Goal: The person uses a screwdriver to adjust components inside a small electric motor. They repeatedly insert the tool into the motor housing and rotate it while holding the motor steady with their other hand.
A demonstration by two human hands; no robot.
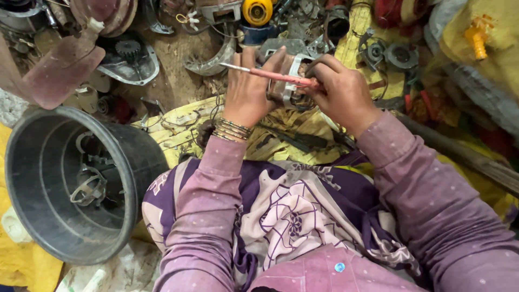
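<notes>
My left hand (247, 89) grips a small grey-and-rust metal motor part (286, 75) held up in front of me, with bangles on that wrist. A pink-handled screwdriver (270, 75) lies across my left fingers, its metal tip pointing left. My right hand (341, 92) closes around the handle end and touches the right side of the metal part. Both sleeves are mauve, and a purple-and-cream patterned cloth covers my lap below the hands.
A large black tub (32, 200) with metal rings inside stands at the left. Beyond the hands lie scattered metal parts: a gear on a plate (128, 50), a curved casting (213, 60), a yellow round tool (257, 11). Yellow sheeting (373, 21) covers the ground.
</notes>
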